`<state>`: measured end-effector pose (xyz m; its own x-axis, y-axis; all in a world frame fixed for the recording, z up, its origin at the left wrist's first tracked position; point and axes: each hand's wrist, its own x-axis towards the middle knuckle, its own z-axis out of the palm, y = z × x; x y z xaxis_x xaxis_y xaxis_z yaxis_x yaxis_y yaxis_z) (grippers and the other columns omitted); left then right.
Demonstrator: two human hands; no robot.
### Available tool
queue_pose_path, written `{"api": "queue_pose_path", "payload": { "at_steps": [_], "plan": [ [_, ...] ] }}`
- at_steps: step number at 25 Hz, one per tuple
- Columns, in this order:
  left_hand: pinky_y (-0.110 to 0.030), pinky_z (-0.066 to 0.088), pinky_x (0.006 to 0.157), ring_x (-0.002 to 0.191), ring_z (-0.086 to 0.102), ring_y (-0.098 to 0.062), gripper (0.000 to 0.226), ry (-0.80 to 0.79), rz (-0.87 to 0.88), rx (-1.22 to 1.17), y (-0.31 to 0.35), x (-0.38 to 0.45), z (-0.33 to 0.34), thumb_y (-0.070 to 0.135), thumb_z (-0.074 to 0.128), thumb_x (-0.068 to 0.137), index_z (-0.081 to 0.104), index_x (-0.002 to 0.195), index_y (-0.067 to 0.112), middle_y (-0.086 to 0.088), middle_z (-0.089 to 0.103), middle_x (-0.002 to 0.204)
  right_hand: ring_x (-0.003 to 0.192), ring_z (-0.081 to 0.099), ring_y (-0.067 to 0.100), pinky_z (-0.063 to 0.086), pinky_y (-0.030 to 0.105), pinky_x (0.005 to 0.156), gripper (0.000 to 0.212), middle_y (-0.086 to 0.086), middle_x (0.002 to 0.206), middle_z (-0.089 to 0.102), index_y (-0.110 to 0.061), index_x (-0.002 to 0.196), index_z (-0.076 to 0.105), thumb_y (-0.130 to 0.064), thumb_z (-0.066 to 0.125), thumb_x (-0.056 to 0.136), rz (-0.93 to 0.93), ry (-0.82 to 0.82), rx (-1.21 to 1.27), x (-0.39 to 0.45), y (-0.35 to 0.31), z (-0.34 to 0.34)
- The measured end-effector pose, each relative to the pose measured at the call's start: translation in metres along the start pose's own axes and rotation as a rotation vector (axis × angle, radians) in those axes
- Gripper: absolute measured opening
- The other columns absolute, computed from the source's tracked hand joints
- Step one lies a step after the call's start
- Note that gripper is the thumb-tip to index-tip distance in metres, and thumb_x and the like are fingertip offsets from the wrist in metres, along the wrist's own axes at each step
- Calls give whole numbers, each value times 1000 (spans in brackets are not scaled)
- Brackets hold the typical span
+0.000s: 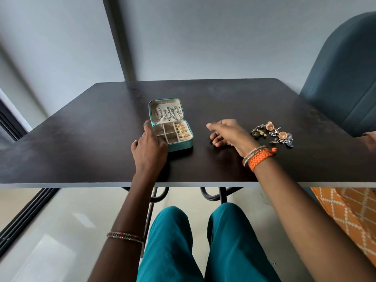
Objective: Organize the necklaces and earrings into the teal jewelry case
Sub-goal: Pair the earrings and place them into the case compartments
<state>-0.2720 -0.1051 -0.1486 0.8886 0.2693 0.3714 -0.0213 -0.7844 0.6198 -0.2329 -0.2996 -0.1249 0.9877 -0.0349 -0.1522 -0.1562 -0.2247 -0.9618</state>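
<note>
The teal jewelry case (pixel 172 127) sits open at centre frame on the dark table (pixel 81 139), lid upright. Necklaces (pixel 168 113) hang inside the lid; gold pieces (pixel 181 130) fill the right-hand slots, while the small square compartments appear empty. The left hand (pixel 149 146) rests against the case's left front corner, fingers loosely bracing it rather than gripping. The right hand (pixel 227 133) hovers centre-right, fingers slack and holding nothing visible. Loose earrings (pixel 273 134) lie in a tangled cluster right of centre, well apart from the case.

Risk assessment: the cluster looks interlocked, so lifting one piece may drag others along or off the table. A heavier push by the bracing hand could shift the case or tip the lid
</note>
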Motion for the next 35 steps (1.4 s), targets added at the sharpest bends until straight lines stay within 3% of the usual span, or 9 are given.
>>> {"api": "queue_pose_path", "payload": {
  "at_steps": [7,9,12,14,18,22,26,31,35],
  "plan": [
    [-43,42,86,102,55,-35,39,281,273,74,8,12,0,0,49,72,64,106,11,-11,61,116,51,57,13,49,19,47,16,7,66,60,-8,77,61,-1,53,89,-119,10,-27,-34,17,-15],
    [-43,40,88,100,55,-33,34,290,481,116,28,4,9,4,50,69,66,98,12,-10,64,108,57,58,14,49,23,51,14,3,67,62,-11,75,63,-4,56,86,-266,220,-102,-43,24,-23],
    [-43,45,87,100,55,-31,35,172,719,94,63,-12,32,12,44,70,66,98,13,-7,65,103,95,55,25,41,33,79,7,2,92,64,-21,82,66,-21,63,77,-381,758,-663,-50,36,-49],
    [-42,47,84,104,55,-33,36,-68,677,21,88,-19,52,13,44,78,62,110,12,-10,64,110,115,41,31,30,40,92,22,5,113,55,-26,95,64,-34,64,75,-241,819,-863,-48,44,-77],
    [-42,36,95,121,44,-30,44,-420,481,86,125,-18,102,43,52,91,49,126,16,-8,55,125,121,39,32,29,41,98,32,4,129,52,-35,116,62,-46,57,87,-113,492,-934,-37,62,-118],
    [-39,37,90,116,48,-29,30,-418,521,20,146,-7,128,32,53,90,58,118,21,-5,57,119,115,51,24,38,37,100,17,0,115,64,-28,98,70,-18,63,87,-346,358,-648,-29,63,-135],
    [-38,44,90,106,55,-26,29,-444,504,-143,144,-3,131,16,55,82,64,108,25,0,66,110,104,60,9,44,18,88,37,-4,105,68,-20,94,70,11,55,81,-392,416,-357,-28,67,-146],
    [-16,46,71,70,58,2,33,-534,371,-484,142,-4,121,14,59,80,61,112,20,8,63,105,85,62,11,49,23,74,29,-2,90,69,-23,85,68,4,60,79,-387,532,-25,-21,70,-152],
    [-22,51,73,80,63,-12,32,-514,157,-718,141,5,123,23,52,72,63,102,17,0,67,94,72,62,7,49,26,65,28,-7,78,68,-27,76,68,-3,56,83,-408,619,-246,-6,69,-158]
  ]
}}
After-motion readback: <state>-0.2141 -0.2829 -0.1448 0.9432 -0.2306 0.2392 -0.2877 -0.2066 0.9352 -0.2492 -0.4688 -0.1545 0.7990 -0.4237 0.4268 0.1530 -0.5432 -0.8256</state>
